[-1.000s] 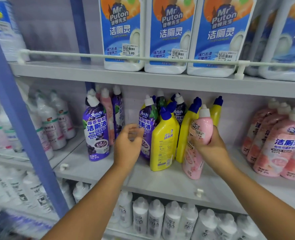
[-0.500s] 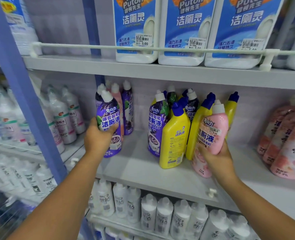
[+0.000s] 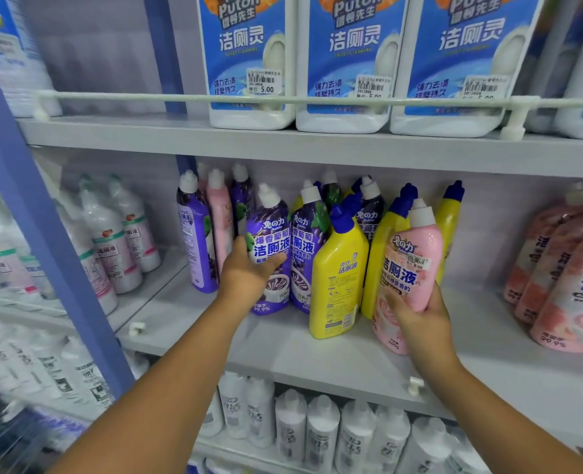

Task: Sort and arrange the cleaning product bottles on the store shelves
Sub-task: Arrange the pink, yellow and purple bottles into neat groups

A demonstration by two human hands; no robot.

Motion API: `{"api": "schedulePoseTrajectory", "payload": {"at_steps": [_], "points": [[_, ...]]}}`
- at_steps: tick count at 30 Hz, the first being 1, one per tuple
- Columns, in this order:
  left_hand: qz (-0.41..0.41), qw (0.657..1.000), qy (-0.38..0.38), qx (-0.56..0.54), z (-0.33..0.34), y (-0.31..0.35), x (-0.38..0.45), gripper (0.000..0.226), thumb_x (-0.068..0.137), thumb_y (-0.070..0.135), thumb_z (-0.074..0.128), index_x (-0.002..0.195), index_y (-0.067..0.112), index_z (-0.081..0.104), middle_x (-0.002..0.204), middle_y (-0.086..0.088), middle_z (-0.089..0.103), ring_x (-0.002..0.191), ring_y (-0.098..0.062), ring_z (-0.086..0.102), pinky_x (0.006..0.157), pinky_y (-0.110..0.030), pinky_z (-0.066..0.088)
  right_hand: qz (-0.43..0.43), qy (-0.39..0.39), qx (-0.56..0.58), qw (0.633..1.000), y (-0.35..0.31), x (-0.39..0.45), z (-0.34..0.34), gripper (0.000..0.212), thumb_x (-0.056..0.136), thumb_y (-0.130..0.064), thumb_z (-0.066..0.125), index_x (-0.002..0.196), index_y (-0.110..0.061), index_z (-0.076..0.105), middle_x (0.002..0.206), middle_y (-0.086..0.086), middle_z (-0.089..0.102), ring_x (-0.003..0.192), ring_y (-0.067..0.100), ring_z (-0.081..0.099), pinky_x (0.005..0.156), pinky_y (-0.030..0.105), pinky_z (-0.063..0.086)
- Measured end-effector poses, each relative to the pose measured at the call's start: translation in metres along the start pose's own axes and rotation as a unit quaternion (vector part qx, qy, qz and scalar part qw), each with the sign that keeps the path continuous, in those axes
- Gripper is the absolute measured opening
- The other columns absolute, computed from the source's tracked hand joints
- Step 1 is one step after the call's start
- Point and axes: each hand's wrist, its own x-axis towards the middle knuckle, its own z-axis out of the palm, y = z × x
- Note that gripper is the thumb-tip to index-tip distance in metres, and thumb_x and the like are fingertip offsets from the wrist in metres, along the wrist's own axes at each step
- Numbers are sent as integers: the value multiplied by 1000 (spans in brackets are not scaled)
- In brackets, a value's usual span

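While you face the grey middle shelf (image 3: 283,340), a blue upright post (image 3: 43,234) cuts the view at 9 o'clock and a white rail (image 3: 180,97) guards the shelf above. Up there at 12 o'clock stand three blue-labelled white jugs (image 3: 344,63), their tops cut off. On your shelf the mixed cluster holds purple, yellow and pink bottles packed together. Your left hand (image 3: 249,275) grips the purple bottle (image 3: 271,254), which stands touching a second purple bottle (image 3: 305,251) at its 3 o'clock. Your right hand (image 3: 416,316) grips the pink bottle (image 3: 408,268) low on its body, tilted, just beside the yellow bottle (image 3: 338,278). At 3 o'clock a group of pink bottles (image 3: 563,268) blurs out at the edge. White bottles (image 3: 317,432) below at 6 o'clock are too blurred to read.
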Motion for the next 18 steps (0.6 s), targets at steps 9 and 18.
{"api": "schedulePoseTrajectory", "payload": {"at_steps": [9,18], "points": [[95,982,161,4,-51,13,36,25,93,40,62,103,17,63,99,0,70,89,-18,67,85,-34,55,-10,21,-9,1000,3,-2,4,35,88,-15,77,118,-27,62,105,-8,74,92,11,72,77,27,54],[44,973,40,223,-48,60,92,77,96,28,65,156,1,25,156,-18,40,138,-34,49,107,-35,43,-8,22,-4,1000,2,-1,6,31,89,-17,77,113,-31,63,97,-18,76,87,2,72,74,24,54]]}}
